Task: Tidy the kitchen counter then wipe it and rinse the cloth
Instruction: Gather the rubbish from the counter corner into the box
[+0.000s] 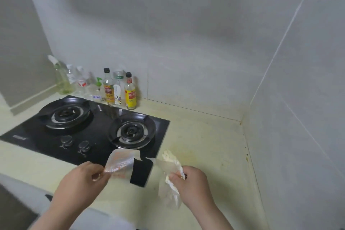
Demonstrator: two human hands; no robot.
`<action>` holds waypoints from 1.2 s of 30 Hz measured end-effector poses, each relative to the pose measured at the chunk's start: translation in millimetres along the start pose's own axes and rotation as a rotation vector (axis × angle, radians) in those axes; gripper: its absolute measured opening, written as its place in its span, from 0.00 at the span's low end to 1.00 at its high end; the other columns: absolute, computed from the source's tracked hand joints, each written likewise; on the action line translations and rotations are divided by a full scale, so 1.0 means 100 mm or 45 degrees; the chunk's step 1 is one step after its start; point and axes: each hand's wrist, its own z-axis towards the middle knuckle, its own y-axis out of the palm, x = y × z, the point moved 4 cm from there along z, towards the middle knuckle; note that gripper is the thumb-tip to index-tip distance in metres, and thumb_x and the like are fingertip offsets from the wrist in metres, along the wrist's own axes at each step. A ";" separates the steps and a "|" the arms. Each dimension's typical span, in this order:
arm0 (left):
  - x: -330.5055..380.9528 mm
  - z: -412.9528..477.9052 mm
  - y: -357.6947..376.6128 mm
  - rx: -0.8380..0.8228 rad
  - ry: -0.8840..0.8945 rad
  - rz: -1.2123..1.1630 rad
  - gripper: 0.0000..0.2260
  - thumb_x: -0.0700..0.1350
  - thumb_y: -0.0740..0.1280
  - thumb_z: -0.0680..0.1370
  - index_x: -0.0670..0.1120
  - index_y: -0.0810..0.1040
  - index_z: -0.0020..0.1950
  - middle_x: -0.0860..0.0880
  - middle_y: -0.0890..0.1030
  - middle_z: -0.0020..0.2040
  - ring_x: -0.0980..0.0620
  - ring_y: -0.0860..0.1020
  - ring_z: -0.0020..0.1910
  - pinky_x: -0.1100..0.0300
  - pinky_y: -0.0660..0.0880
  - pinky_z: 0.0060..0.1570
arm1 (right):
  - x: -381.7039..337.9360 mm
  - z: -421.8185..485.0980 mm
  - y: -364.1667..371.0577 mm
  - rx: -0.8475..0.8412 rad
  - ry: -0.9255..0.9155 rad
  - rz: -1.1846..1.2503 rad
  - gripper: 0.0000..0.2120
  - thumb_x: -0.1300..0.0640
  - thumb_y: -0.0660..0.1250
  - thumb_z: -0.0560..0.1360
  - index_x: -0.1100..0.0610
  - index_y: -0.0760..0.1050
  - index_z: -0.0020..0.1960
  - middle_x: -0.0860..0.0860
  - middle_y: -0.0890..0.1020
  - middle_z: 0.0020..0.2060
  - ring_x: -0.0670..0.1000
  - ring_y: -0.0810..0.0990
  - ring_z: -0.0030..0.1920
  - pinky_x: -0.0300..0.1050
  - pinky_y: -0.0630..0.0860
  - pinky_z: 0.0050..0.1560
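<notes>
My left hand (82,183) pinches a piece of clear plastic wrapper (121,162) with orange print, held over the stove's front right corner. My right hand (192,181) grips a bunch of clear plastic and crumpled white wrapping (171,172), some of it hanging below the fist. A thin strip of plastic seems to stretch between the two pieces. Both hands hover above the pale yellow counter (211,142), which shows faint orange stains. No cloth is in view.
A black two-burner gas stove (89,127) is set into the counter on the left. Several bottles (115,89) of sauce, oil and cleaner stand in a row against the tiled back wall. A tiled side wall (298,117) bounds the counter on the right.
</notes>
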 end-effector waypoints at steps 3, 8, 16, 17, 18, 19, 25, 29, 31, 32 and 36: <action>-0.40 -0.13 -0.25 0.067 -0.095 -0.005 0.15 0.51 0.72 0.72 0.51 0.74 0.27 0.51 0.74 0.31 0.56 0.74 0.32 0.60 0.67 0.30 | -0.30 -0.09 0.31 -0.073 -0.051 -0.012 0.18 0.53 0.71 0.70 0.57 0.68 0.27 0.46 0.69 0.22 0.44 0.64 0.25 0.36 0.61 0.27; -1.24 -0.48 -0.71 0.146 -0.261 -0.005 0.13 0.54 0.70 0.72 0.52 0.76 0.30 0.53 0.74 0.32 0.57 0.75 0.33 0.61 0.67 0.30 | -0.86 -0.34 1.01 -0.242 -0.125 -0.011 0.19 0.54 0.71 0.70 0.51 0.69 0.24 0.43 0.71 0.21 0.42 0.67 0.23 0.35 0.61 0.26; -2.89 -1.31 -1.65 0.282 -0.545 0.019 0.14 0.53 0.70 0.72 0.50 0.75 0.29 0.52 0.74 0.32 0.56 0.74 0.34 0.60 0.67 0.30 | -1.84 -1.13 2.42 -0.471 -0.282 -0.055 0.16 0.54 0.71 0.70 0.54 0.72 0.27 0.45 0.74 0.22 0.41 0.70 0.25 0.33 0.65 0.26; -3.09 -1.42 -1.76 0.296 -0.594 0.025 0.15 0.53 0.70 0.72 0.49 0.73 0.28 0.52 0.74 0.31 0.55 0.74 0.33 0.60 0.66 0.29 | -1.96 -1.25 2.59 -0.496 -0.309 -0.062 0.17 0.54 0.71 0.71 0.54 0.70 0.26 0.44 0.73 0.21 0.42 0.69 0.24 0.33 0.64 0.26; -3.28 -1.54 -1.86 0.317 -0.634 0.028 0.16 0.52 0.70 0.72 0.49 0.71 0.27 0.52 0.74 0.30 0.54 0.73 0.32 0.60 0.65 0.29 | -2.07 -1.38 2.76 -0.516 -0.336 -0.072 0.19 0.54 0.71 0.71 0.53 0.68 0.25 0.43 0.72 0.20 0.43 0.68 0.24 0.34 0.63 0.26; -3.46 -1.65 -1.96 0.345 -0.663 0.026 0.17 0.52 0.70 0.72 0.49 0.70 0.27 0.51 0.73 0.29 0.53 0.73 0.32 0.60 0.64 0.28 | -2.19 -1.50 2.93 -0.534 -0.359 -0.081 0.20 0.54 0.71 0.71 0.53 0.66 0.25 0.43 0.70 0.20 0.43 0.66 0.23 0.35 0.61 0.26; -4.31 -2.34 -2.60 0.486 -0.837 -0.025 0.14 0.51 0.70 0.72 0.51 0.72 0.28 0.53 0.74 0.31 0.57 0.73 0.34 0.61 0.63 0.29 | -2.69 -2.15 3.84 -0.686 -0.449 -0.074 0.17 0.56 0.69 0.71 0.54 0.66 0.27 0.46 0.67 0.21 0.44 0.63 0.23 0.36 0.59 0.25; -4.73 -2.78 -2.91 0.572 -0.952 -0.024 0.12 0.54 0.68 0.72 0.54 0.74 0.30 0.55 0.75 0.33 0.57 0.74 0.35 0.60 0.70 0.33 | -3.03 -2.55 4.31 -0.813 -0.547 -0.104 0.16 0.54 0.68 0.70 0.56 0.69 0.28 0.47 0.69 0.23 0.44 0.65 0.25 0.35 0.59 0.25; -4.86 -2.95 -3.02 0.584 -0.992 0.010 0.12 0.55 0.68 0.72 0.54 0.74 0.30 0.54 0.75 0.34 0.58 0.74 0.36 0.60 0.69 0.32 | -3.16 -2.72 4.50 -0.882 -0.589 -0.110 0.14 0.54 0.68 0.71 0.60 0.71 0.30 0.48 0.70 0.24 0.45 0.66 0.26 0.38 0.60 0.28; -4.91 -3.01 -3.06 0.589 -1.014 0.026 0.12 0.55 0.68 0.73 0.54 0.74 0.30 0.54 0.75 0.34 0.58 0.73 0.36 0.60 0.68 0.32 | -3.21 -2.79 4.58 -0.908 -0.605 -0.099 0.14 0.54 0.68 0.70 0.61 0.71 0.31 0.48 0.69 0.24 0.46 0.66 0.26 0.40 0.60 0.29; -5.11 -3.19 -3.18 0.649 -1.099 0.019 0.13 0.56 0.68 0.72 0.55 0.74 0.29 0.55 0.75 0.34 0.58 0.74 0.36 0.60 0.68 0.32 | -3.46 -2.91 4.85 -0.978 -0.666 -0.061 0.15 0.55 0.68 0.70 0.61 0.68 0.30 0.47 0.66 0.24 0.45 0.63 0.26 0.39 0.58 0.28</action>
